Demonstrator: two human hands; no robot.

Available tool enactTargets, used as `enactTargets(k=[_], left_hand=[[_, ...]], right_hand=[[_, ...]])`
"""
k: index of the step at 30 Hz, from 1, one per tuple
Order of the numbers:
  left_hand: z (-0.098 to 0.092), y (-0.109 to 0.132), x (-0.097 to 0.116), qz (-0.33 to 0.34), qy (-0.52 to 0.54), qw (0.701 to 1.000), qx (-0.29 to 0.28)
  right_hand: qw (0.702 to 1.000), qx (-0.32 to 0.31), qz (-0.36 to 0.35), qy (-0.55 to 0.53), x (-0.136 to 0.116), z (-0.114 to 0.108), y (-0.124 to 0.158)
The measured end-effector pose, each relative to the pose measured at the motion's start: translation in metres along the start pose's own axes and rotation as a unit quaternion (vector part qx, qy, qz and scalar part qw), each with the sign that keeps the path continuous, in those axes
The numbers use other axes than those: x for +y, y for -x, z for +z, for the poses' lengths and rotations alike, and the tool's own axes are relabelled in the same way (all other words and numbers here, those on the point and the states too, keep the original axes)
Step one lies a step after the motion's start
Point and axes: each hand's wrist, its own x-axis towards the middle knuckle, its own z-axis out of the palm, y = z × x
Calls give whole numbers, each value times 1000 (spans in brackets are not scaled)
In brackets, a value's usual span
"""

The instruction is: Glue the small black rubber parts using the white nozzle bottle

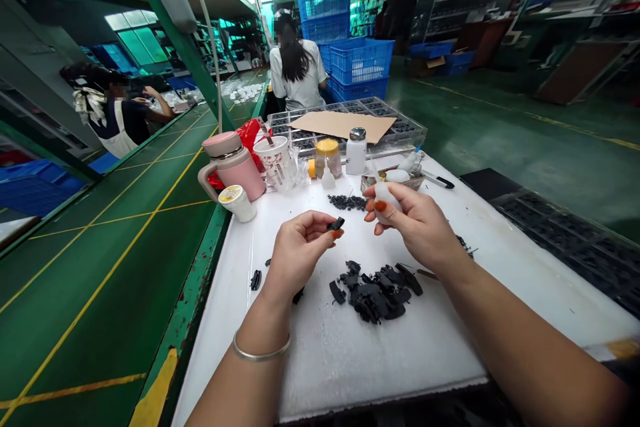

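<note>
Black part (pixel 337 223) pinched in your left hand (pixel 300 247), white bottle (pixel 387 199) gripped in your right hand (pixel 423 223)
You seem to be lining them up; the next move likely calls for steady aim.

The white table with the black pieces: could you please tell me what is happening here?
A person's left hand pinches a small, curved black part above the smooth white table. The right hand holds a rounded, whitish bottle, apart from that part. A loose heap of flat black pieces lies between the forearms, and many tiny black pieces lie farther back.
</note>
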Motion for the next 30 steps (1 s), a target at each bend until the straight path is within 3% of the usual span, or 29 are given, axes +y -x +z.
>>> enactTargets(k=[5, 12, 17, 30], left_hand=[[0, -1, -5, 54, -84, 995, 30], [-2, 3, -4, 86, -173, 980, 45], [-1, 4, -2, 111, -247, 962, 48], [2, 7, -4, 139, -282, 948, 49]], right_hand=[[1000, 12, -6, -17, -4, 0, 3], [995, 80, -26, 61, -17, -9, 5], [992, 90, -40, 83, -15, -8, 5], [986, 106, -72, 107, -9, -4, 4]])
